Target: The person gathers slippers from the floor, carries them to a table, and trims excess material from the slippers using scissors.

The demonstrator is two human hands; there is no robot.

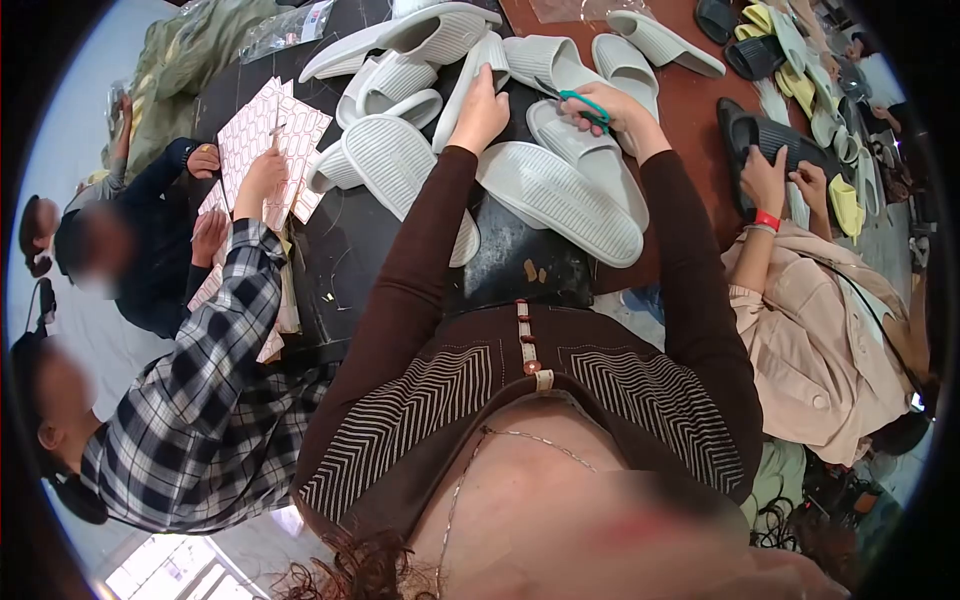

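Grey ribbed slippers [560, 200] lie in a loose pile on the dark table [350, 270]. My left hand [482, 112] is at a narrow upright grey slipper [463, 95], its fingers closed around the slipper's edge. To the right, my right hand [612, 112] is closed on small scissors with teal handles [590, 108], whose dark blades point up and left. Below that hand lies another grey slipper [582, 142], and a large one rests sole-side up nearer my body.
At the left, a person in a plaid shirt [215, 370] handles patterned sheets [265, 135]. On the right, a co-worker in a pink jacket [800, 330] holds a black slipper [780, 140]. Yellow and black slippers [795, 85] lie beyond. A clear bag [290, 30] sits far left.
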